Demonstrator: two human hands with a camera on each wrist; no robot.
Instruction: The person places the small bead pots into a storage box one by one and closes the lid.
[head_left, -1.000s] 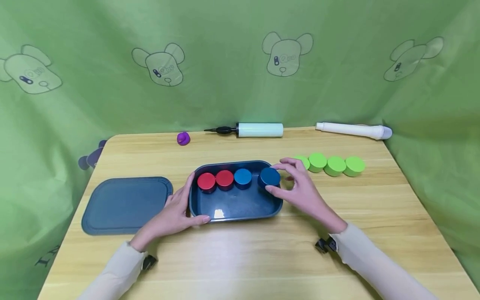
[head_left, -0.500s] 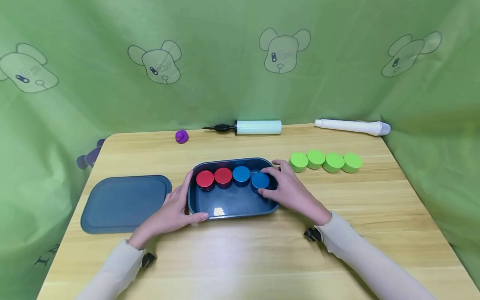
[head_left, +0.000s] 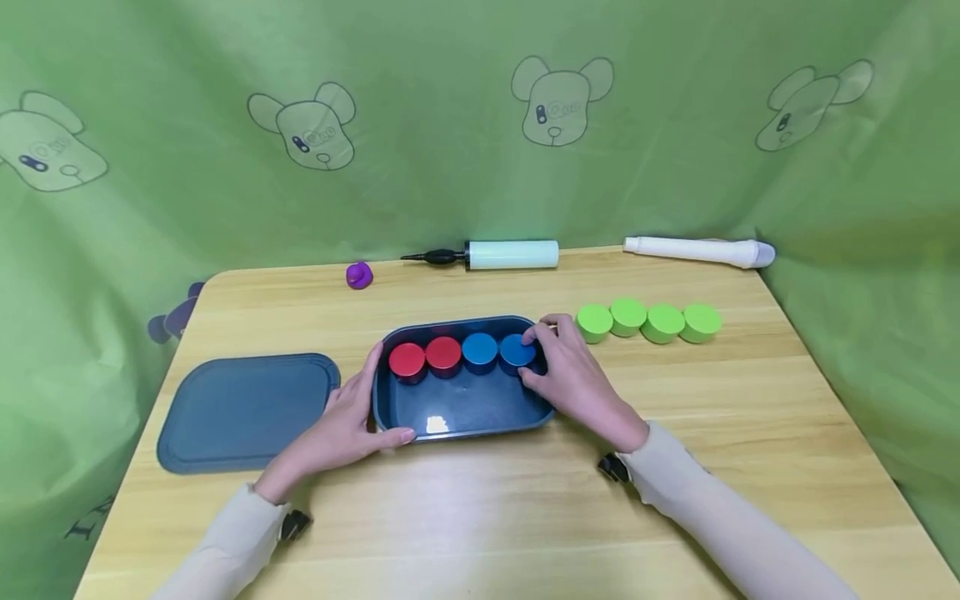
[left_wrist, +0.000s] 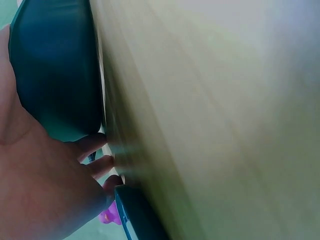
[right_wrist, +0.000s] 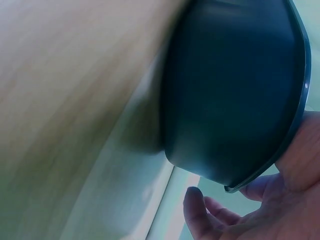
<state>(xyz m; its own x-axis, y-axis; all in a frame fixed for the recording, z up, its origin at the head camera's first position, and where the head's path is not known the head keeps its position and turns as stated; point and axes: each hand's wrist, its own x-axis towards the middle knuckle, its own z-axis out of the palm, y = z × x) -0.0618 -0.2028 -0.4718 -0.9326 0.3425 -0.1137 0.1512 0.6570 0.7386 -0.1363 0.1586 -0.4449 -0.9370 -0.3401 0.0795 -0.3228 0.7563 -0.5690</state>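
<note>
A dark blue box (head_left: 465, 412) holds a row of two red cylinders (head_left: 407, 362) (head_left: 444, 356) and two blue cylinders along its far side. My right hand (head_left: 577, 379) reaches over the box's right end and pinches the rightmost blue cylinder (head_left: 517, 353) between thumb and fingers. To its left is the other blue cylinder (head_left: 480, 352). My left hand (head_left: 341, 429) rests against the box's left end, thumb along the front edge and fingers extended along the side. Both wrist views show the box's outer wall (left_wrist: 55, 70) (right_wrist: 230, 95); the cylinders are hidden there.
A dark blue lid (head_left: 247, 412) lies left of the box. Several green cylinders (head_left: 663, 322) stand in a row to the right. Along the back lie a purple duck (head_left: 359, 275), a hand pump (head_left: 512, 254) and a white stick-like object (head_left: 693, 250).
My right hand has moved left and down into the box with the blue cylinder, then slightly back, bringing it into line beside the other one. The left hand stays at the box.
</note>
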